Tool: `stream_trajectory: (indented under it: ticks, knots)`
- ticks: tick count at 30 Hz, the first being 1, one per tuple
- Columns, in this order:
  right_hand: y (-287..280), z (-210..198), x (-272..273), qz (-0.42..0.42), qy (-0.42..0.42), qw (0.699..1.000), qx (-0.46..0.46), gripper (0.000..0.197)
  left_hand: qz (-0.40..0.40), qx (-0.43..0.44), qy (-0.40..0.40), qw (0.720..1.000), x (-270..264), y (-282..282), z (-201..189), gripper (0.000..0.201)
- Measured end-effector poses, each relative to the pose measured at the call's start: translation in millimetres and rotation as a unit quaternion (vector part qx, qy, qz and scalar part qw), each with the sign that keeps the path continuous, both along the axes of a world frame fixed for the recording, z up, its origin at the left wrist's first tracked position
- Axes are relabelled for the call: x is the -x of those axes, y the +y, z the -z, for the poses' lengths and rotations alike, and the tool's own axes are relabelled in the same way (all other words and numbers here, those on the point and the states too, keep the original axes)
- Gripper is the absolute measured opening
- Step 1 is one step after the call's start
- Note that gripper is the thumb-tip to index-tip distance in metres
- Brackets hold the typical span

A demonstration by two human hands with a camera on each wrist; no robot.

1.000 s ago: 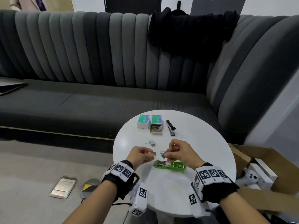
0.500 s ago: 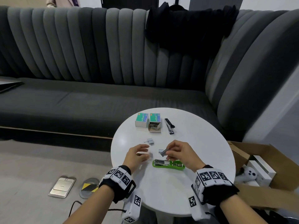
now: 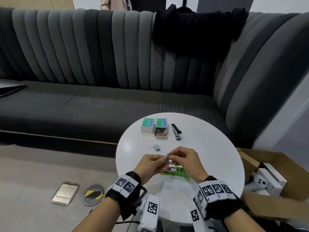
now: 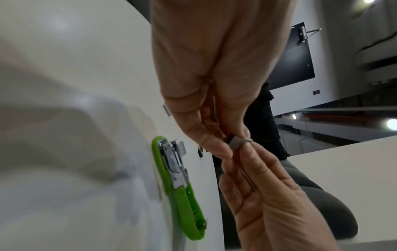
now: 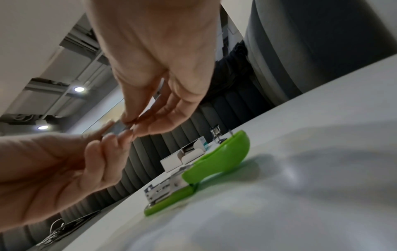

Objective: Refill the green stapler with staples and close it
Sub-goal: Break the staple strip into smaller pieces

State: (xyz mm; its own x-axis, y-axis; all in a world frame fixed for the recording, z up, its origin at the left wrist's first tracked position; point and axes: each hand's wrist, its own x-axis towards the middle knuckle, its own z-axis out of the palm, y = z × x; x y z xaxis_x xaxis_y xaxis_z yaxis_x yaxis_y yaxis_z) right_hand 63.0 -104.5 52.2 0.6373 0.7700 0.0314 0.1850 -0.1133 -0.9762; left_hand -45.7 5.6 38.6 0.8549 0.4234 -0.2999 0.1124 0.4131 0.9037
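The green stapler (image 3: 177, 172) lies opened flat on the round white table (image 3: 209, 156), its metal magazine (image 4: 174, 163) bare. Just above it my two hands meet. My left hand (image 3: 163, 160) pinches a short grey staple strip (image 3: 167, 159) between thumb and forefinger. My right hand (image 3: 172, 159) pinches the same strip from the other side. The left wrist view shows the strip (image 4: 237, 142) at my left hand's (image 4: 234, 144) fingertips, the right hand (image 4: 247, 152) meeting it from below. In the right wrist view the stapler (image 5: 214, 166) sits below and right of both hands.
Two green-topped staple boxes (image 3: 147, 125) (image 3: 161, 128), the right one open, stand at the table's far side beside a small black stapler (image 3: 176, 131). Loose staple pieces (image 3: 156, 147) lie in front of them. An open cardboard box (image 3: 284, 173) sits on the floor at right; a grey sofa runs behind.
My left hand has come back to the right and now meets the right hand on the staple strip. The strip has risen slightly and stands more upright. The stapler has not moved.
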Motion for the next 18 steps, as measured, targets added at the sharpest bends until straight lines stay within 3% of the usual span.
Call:
stream_trajectory:
  ticks: [10, 18]
  knots:
    - [-0.5, -1.4, -5.6, -0.144, -0.077, 0.982, 0.098, 0.022, 0.093, -0.075, 0.074, 0.99, 10.1, 0.2, -8.1, 0.023]
    - [0.5, 1.7, -0.8, -0.096, -0.143, 0.984, 0.055, 0.027, 0.069, -0.104, 0.088, 0.988, 4.8, -3.8, -10.7, 0.028]
